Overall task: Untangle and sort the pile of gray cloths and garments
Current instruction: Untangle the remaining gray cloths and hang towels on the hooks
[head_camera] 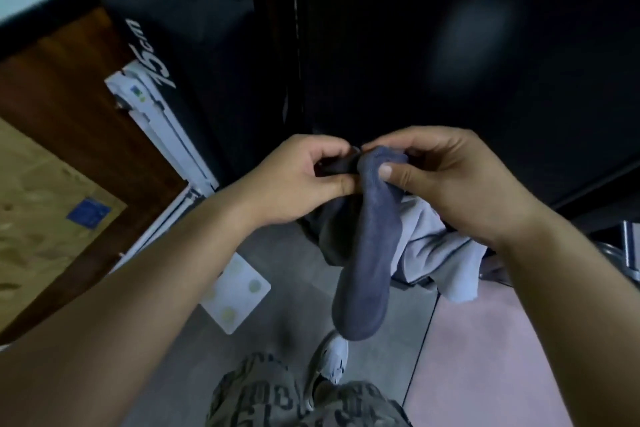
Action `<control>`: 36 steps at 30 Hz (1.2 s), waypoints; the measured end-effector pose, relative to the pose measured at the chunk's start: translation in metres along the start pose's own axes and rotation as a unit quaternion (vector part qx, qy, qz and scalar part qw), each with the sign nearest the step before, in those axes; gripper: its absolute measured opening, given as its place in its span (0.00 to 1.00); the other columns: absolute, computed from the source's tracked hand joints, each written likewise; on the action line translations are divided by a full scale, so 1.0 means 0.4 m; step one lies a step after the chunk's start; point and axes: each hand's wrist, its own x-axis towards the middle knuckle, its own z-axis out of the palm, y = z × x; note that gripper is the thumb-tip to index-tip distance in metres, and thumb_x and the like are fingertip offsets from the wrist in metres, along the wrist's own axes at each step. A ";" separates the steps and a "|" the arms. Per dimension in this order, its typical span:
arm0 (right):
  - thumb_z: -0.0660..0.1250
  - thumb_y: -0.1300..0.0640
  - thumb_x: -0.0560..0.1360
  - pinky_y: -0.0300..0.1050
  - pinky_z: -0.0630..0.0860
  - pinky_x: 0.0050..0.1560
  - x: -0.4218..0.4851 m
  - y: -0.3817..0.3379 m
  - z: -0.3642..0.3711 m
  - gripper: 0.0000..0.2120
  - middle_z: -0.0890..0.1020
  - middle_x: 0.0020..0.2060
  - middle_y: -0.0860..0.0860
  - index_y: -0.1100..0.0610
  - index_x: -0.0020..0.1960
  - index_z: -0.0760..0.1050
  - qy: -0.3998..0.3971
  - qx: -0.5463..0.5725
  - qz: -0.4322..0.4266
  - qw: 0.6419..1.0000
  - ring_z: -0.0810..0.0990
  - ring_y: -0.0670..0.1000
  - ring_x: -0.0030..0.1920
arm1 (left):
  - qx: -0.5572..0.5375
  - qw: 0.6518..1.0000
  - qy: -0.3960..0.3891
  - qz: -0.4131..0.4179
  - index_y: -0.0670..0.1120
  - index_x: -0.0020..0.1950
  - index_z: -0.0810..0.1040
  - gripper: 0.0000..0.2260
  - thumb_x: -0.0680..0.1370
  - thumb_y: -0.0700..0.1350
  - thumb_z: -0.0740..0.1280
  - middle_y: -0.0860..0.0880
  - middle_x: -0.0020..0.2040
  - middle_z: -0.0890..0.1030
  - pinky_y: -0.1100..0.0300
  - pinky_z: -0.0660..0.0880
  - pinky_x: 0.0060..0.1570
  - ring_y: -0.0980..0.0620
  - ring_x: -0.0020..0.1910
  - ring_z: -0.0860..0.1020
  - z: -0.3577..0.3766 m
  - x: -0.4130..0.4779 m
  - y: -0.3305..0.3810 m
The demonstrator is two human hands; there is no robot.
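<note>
A blue-gray sock (369, 253) hangs down from both of my hands in the middle of the view. My left hand (298, 180) pinches its dark cuff at the top. My right hand (446, 180) grips the upper end of the same sock, thumb pressed on the fabric. Behind and below the sock, a light gray garment (436, 246) droops off the edge of the black table (450, 45). How much more of the pile lies under my hands is hidden.
A black box marked "75cm" (180, 45) and white flat packages (156, 114) lie at the left, beside a brown cardboard sheet (41, 211). A white card (235, 291) lies on the gray floor. My shoe (334, 357) and patterned shorts (298, 399) show below.
</note>
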 end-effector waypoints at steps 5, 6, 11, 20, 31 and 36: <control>0.70 0.64 0.77 0.49 0.81 0.47 0.110 -0.048 -0.050 0.09 0.84 0.43 0.55 0.52 0.54 0.78 0.065 -0.017 -0.004 0.998 0.84 0.52 0.45 | -0.021 0.999 0.036 0.003 0.41 0.46 0.80 0.11 0.75 0.48 0.73 0.45 0.38 0.80 0.62 0.75 0.38 0.56 0.37 0.77 -0.130 0.104 0.029; 0.70 0.64 0.77 0.50 0.79 0.44 0.131 -0.060 -0.052 0.10 0.83 0.41 0.57 0.52 0.53 0.76 0.084 -0.016 -0.014 0.996 0.82 0.54 0.42 | -0.024 0.999 0.042 0.004 0.42 0.45 0.79 0.09 0.75 0.48 0.72 0.49 0.35 0.79 0.63 0.73 0.34 0.57 0.34 0.76 -0.156 0.124 0.039; 0.70 0.65 0.78 0.43 0.81 0.37 0.231 -0.130 -0.029 0.08 0.80 0.38 0.47 0.53 0.48 0.76 0.175 -0.115 -0.089 0.974 0.80 0.47 0.36 | -0.075 0.994 0.070 0.042 0.40 0.49 0.80 0.03 0.78 0.39 0.70 0.55 0.34 0.80 0.68 0.70 0.31 0.61 0.32 0.76 -0.269 0.217 0.089; 0.67 0.65 0.79 0.34 0.80 0.47 0.382 -0.264 0.021 0.09 0.83 0.50 0.49 0.55 0.55 0.82 0.360 -0.174 -0.185 0.898 0.84 0.45 0.50 | -0.206 0.955 0.188 0.098 0.47 0.44 0.69 0.13 0.76 0.38 0.73 0.49 0.33 0.74 0.66 0.67 0.26 0.56 0.30 0.73 -0.424 0.342 0.187; 0.59 0.59 0.78 0.37 0.70 0.47 0.517 -0.244 0.004 0.14 0.79 0.49 0.54 0.60 0.56 0.81 0.418 -0.418 -0.167 0.789 0.73 0.43 0.46 | -0.016 0.948 0.273 0.166 0.46 0.56 0.84 0.09 0.78 0.38 0.70 0.55 0.51 0.84 0.67 0.76 0.55 0.63 0.53 0.81 -0.455 0.446 0.168; 0.61 0.57 0.81 0.46 0.75 0.41 0.518 -0.232 0.029 0.07 0.77 0.53 0.51 0.56 0.55 0.75 0.408 -0.498 -0.146 0.751 0.77 0.50 0.51 | 0.102 0.924 0.300 0.212 0.47 0.58 0.85 0.09 0.80 0.43 0.68 0.53 0.53 0.82 0.70 0.73 0.56 0.61 0.55 0.79 -0.447 0.443 0.130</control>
